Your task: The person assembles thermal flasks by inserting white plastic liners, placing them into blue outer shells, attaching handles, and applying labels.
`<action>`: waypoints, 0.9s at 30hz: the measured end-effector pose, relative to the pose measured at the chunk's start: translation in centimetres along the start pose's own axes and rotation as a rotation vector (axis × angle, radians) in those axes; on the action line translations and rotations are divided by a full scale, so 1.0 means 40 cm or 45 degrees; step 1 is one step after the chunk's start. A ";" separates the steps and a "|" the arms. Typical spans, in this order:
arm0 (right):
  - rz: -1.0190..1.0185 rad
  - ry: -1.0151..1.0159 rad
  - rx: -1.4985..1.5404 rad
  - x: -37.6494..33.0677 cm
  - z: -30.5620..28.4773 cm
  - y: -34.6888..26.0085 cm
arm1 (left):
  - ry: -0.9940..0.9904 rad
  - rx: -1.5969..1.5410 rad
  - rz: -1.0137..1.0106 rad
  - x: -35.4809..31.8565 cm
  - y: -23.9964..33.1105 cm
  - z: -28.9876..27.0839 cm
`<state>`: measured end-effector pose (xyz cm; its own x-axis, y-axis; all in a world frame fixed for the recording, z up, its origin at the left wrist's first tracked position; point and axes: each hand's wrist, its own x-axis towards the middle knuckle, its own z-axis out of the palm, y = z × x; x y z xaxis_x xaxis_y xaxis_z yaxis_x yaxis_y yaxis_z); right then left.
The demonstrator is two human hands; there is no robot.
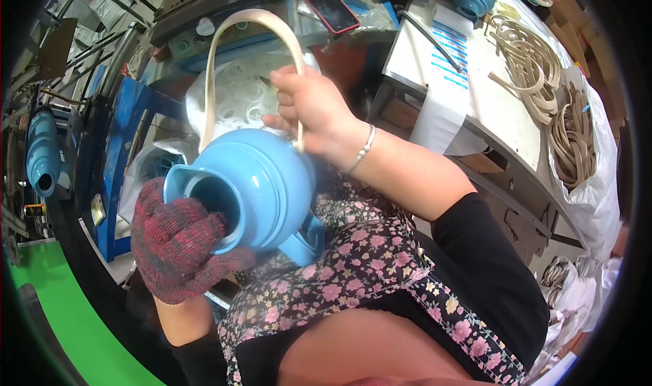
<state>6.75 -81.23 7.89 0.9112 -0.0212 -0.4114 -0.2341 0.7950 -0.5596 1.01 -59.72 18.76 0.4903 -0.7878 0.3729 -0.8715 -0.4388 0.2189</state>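
Note:
A glossy blue jug-shaped casing (272, 175), like a thermos shell, lies tilted in front of my apron with its open mouth toward the left. My left hand (178, 247), in a dark red knitted glove, grips the mouth, with fingers over the rim. A cream strap handle (261, 17) arches up from the casing. At its right end is my bare right hand (309, 104), its fingers closed. A small dark pointed tool (265, 80) sticks out past the thumb; the rest is hidden in the hand. The strap passes against these fingers.
Beyond the casing is a plastic bag of translucent rings (248, 90). A phone (331, 10) lies at the back. The white table (496, 124) on the right bears coiled beige straps (526, 60). Another blue casing (43, 152) and a blue metal frame (122, 162) stand left.

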 end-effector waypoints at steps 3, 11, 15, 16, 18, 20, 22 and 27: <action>-0.130 0.001 -0.462 0.022 0.025 0.021 | 0.021 -0.046 0.097 -0.007 -0.048 0.009; 0.172 -0.518 -0.449 0.037 0.047 -0.007 | 1.108 -1.375 -0.743 -0.083 -0.182 0.178; 0.211 -0.409 -0.494 0.015 0.051 -0.032 | 0.891 -2.456 -0.937 -0.078 -0.190 0.214; 0.190 -0.445 -0.420 0.017 0.031 -0.030 | 0.919 -2.455 -0.947 -0.078 -0.192 0.227; 0.197 -0.410 -0.411 0.018 0.011 -0.032 | 0.947 -2.362 -1.001 -0.080 -0.187 0.244; 0.224 -0.393 -0.330 0.017 0.012 -0.031 | 0.946 -2.456 -1.110 -0.073 -0.168 0.230; 0.225 -0.407 -0.335 0.024 0.019 -0.023 | 0.914 -2.512 -1.098 -0.070 -0.163 0.213; 0.327 -0.442 -0.174 0.031 0.025 -0.023 | 0.968 -2.388 -1.167 -0.045 -0.150 0.207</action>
<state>8.44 -81.38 8.65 0.8722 0.3890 -0.2967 -0.4885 0.6601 -0.5706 5.26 -59.25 9.30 0.9519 -0.2006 -0.2315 0.3054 0.6788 0.6678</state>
